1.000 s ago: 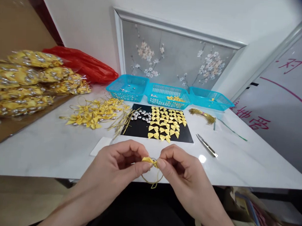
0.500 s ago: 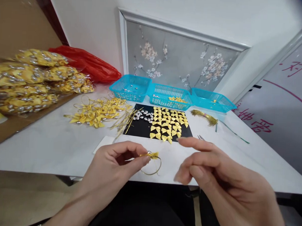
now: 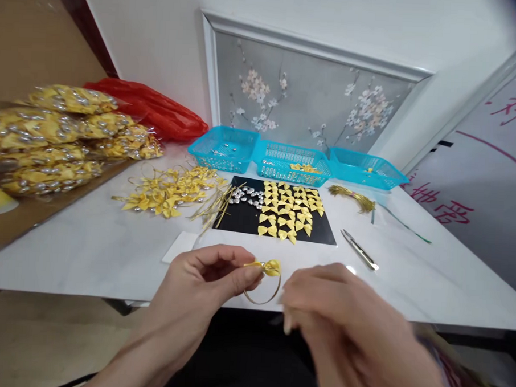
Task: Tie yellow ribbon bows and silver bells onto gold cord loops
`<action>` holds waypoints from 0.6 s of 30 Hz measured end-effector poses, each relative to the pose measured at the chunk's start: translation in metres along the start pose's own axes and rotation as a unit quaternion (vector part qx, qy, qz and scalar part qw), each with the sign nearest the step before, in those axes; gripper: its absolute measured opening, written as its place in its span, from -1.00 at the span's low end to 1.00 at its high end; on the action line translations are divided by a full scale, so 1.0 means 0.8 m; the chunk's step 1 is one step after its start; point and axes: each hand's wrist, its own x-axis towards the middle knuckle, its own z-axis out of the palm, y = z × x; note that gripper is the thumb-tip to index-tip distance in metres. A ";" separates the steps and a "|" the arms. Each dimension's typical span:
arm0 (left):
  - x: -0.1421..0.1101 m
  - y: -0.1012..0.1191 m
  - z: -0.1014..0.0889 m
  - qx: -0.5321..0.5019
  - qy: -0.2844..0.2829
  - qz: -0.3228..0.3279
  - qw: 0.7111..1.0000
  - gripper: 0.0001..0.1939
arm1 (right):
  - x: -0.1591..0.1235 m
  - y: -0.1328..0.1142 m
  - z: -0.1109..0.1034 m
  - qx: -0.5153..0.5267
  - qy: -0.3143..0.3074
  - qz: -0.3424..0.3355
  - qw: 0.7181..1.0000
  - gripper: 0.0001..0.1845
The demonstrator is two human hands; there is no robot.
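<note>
Between the thumb and fingers of my left hand (image 3: 213, 283) is a yellow ribbon bow (image 3: 273, 268), with a gold cord loop (image 3: 259, 302) hanging below it. My right hand (image 3: 342, 311) is just to the right of the bow, its fingers bent and smeared by motion; whether anything is in them does not show. Beyond the hands, a black mat (image 3: 239, 221) carries rows of yellow bows (image 3: 286, 213) and a cluster of silver beads (image 3: 246, 197). Loose gold cords (image 3: 212, 207) lie over the mat's left edge.
Small scissors (image 3: 360, 250) and a gold cord bundle (image 3: 352, 197) lie at right. Blue baskets (image 3: 293, 161) line the wall. At left are a heap of beaded bows (image 3: 168, 192), bagged bows (image 3: 51, 133) and a red plastic bag (image 3: 150, 110). A white pad (image 3: 180, 248) lies near my left hand.
My right hand let go of the bow, swung away to the right with fingers apart, then came back beside it. My left hand has kept hold of the bow.
</note>
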 end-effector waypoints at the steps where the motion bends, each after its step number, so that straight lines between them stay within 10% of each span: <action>1: -0.001 0.002 0.001 -0.023 -0.011 -0.014 1.000 -0.89 | -0.002 0.003 0.010 0.000 -0.006 -0.016 1.000 -0.79; 18: 0.006 0.007 0.002 -0.159 -0.003 -0.117 0.980 -0.71 | -0.023 0.021 0.040 -0.101 0.029 -0.023 0.994 -0.69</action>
